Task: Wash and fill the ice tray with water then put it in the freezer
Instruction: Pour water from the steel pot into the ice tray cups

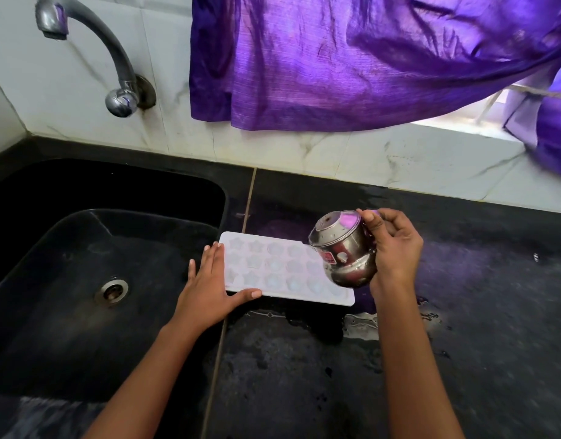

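Observation:
A white ice tray (273, 267) with star and round moulds lies flat on the black counter, just right of the sink. My left hand (209, 286) rests against the tray's left end, fingers straight, thumb along its near edge. My right hand (396, 245) grips a small steel pot (342, 248) and holds it tilted, mouth to the left, over the tray's right end. The pot hides the tray's far right moulds. Whether water is pouring cannot be made out.
A black sink (82, 248) with a drain (112, 289) fills the left side, under a steel tap (92, 49) on the tiled wall. A purple curtain (352, 58) hangs above the wet black counter (463, 327). Water puddles lie in front of the tray.

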